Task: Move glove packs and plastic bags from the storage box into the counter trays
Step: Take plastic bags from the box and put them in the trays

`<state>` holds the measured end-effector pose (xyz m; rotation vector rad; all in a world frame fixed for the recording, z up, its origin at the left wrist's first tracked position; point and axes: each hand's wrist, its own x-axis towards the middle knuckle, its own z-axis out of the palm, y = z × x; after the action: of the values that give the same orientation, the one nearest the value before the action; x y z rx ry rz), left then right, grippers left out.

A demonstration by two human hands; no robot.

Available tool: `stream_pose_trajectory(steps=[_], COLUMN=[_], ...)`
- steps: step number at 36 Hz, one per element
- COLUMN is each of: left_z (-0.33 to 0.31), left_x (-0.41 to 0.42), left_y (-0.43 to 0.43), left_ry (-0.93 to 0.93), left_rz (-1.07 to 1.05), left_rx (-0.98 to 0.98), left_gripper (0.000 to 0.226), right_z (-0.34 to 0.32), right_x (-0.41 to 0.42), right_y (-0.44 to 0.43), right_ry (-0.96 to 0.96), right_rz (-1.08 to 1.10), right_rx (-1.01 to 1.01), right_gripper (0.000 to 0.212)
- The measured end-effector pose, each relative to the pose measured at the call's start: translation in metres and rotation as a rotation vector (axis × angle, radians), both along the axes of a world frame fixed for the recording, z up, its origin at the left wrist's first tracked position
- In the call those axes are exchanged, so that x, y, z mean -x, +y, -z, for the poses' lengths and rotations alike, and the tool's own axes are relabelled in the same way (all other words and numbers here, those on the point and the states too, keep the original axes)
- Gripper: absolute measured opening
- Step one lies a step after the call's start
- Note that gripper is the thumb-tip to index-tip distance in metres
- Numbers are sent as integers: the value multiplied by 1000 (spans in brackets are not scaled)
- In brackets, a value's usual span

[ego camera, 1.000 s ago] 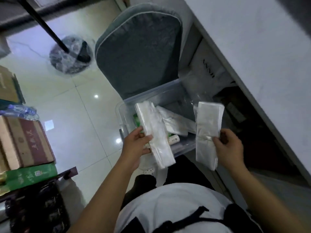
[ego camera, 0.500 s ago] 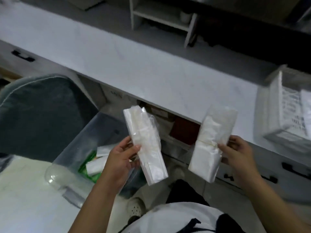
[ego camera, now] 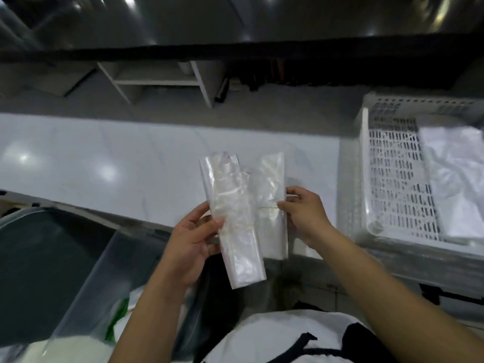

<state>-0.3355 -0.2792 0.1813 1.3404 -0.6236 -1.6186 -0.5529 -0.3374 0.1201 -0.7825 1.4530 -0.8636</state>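
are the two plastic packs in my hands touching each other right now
Touching. In the head view, the left hand's pack overlaps the front of the right hand's pack, with no gap visible along their shared edge.

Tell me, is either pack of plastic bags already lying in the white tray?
No, the left hand and right hand each hold a pack above the counter edge, left of the white tray.

The left pack (ego camera: 235,221) overlaps and hides the near edge of the right pack (ego camera: 271,205); the tray (ego camera: 366,179) and its white bag (ego camera: 455,179) are cut by the right edge; storage box (ego camera: 86,297) contents blurred
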Motion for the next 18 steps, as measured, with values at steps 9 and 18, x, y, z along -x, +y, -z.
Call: stream_pose_trajectory(steps=[9,18], left_z=[13,29], left_x=[17,35], left_y=[-11,-80], left_ry=[-90,-98], left_rz=[22,226], left_rx=[-142,-136], left_gripper=[43,43], right_z=[8,7], right_x=[14,29], right_y=[3,5], right_ry=[5,5], right_rz=[-33,-6], right_rx=[-98,-101], right_gripper=[33,41])
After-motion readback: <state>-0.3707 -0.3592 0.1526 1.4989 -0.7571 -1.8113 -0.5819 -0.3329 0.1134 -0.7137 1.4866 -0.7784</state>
